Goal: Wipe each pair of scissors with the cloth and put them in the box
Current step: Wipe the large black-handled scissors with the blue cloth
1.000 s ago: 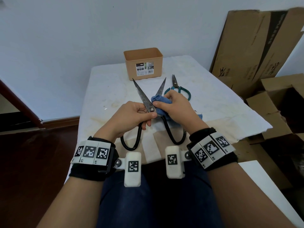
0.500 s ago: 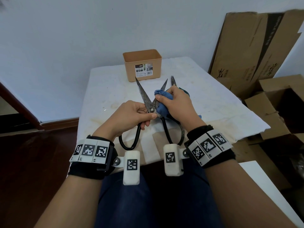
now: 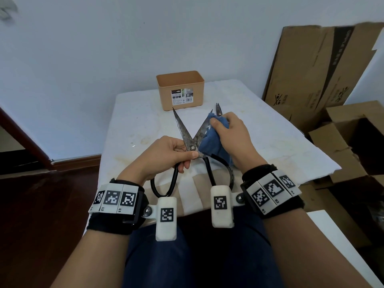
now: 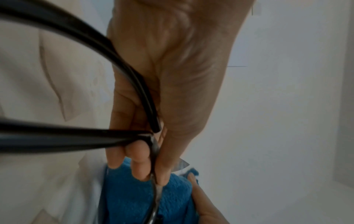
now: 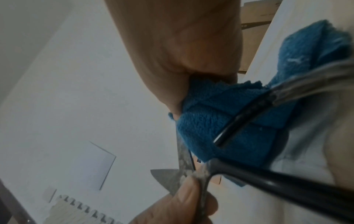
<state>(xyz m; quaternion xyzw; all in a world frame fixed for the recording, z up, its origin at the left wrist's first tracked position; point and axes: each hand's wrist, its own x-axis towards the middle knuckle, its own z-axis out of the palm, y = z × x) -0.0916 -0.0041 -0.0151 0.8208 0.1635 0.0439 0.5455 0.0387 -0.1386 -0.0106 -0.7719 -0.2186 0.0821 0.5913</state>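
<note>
Box (image 3: 180, 91) interior hidden. Left hand (image 3: 164, 156) pinches open scissors (image 3: 192, 140) at pivot; right hand (image 3: 232, 136), clutching cloth (image 3: 209, 142), now nearer blade tip.

left hand (image 3: 166, 154) pinching open scissors (image 3: 192, 140), right hand (image 3: 234, 138) gripping cloth (image 3: 209, 142)

Head looks down; wrists close, sharing scissors (image 3: 192, 140)

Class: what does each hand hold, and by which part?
The left hand pinches the black-handled scissors at the pivot. The right hand grips the blue cloth, bunched around one blade.
</note>
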